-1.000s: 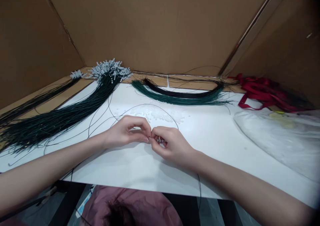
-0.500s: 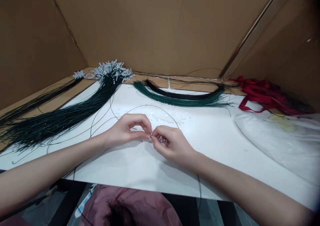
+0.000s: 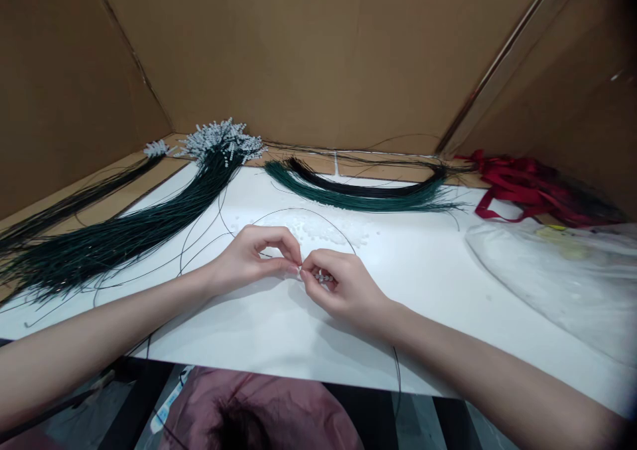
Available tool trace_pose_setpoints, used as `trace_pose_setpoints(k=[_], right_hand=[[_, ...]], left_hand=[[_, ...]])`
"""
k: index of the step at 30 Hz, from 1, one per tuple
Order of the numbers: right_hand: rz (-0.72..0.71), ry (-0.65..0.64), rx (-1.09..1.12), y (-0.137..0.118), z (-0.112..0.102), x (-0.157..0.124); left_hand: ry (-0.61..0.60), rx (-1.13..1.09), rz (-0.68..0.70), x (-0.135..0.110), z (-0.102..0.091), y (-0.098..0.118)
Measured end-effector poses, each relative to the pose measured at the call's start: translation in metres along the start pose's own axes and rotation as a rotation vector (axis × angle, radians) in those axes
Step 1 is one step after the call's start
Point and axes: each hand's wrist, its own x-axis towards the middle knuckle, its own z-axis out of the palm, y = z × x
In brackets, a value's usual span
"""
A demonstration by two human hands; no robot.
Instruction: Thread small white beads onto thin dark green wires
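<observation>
My left hand [image 3: 263,254] and my right hand [image 3: 343,281] meet fingertip to fingertip above the white board [image 3: 239,334]. Thumb and index finger of the left pinch a small white bead at the meeting point, largely covered by the fingers. In the curl of my right hand a short beaded wire [image 3: 324,277] with pale beads shows; that hand's fingertips are closed on it. A dark thin wire [image 3: 318,212] arches behind both hands. Just beyond them lies a scatter of loose white beads [image 3: 343,229].
To the left lies a thick bundle of green wires [image 3: 134,234] with white beaded ends [image 3: 219,139]. A curved bundle of bare wires [image 3: 358,198] rests behind the beads. Red ribbon [image 3: 527,184] and a clear plastic bag [image 3: 557,284] occupy the right. Cardboard walls [image 3: 308,58] enclose the back.
My hands stay almost in place, still touching at the fingertips. The fingers have shifted very slightly around the bead, and a bit more white shows between them.
</observation>
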Motion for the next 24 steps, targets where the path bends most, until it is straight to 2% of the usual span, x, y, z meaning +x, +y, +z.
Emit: trace_pose_setpoints(k=[11,24], right_hand=[[-0.020,0.023,0.019,0.0004,0.0003,-0.0003],[-0.028,0.069,0.017,-0.0005,0.0003,-0.0004]], left_hand=[[0.011,-0.047,0.051,0.0010,-0.0003,-0.0020],[0.028,-0.030,0.042,0.0006,-0.0007,-0.0018]])
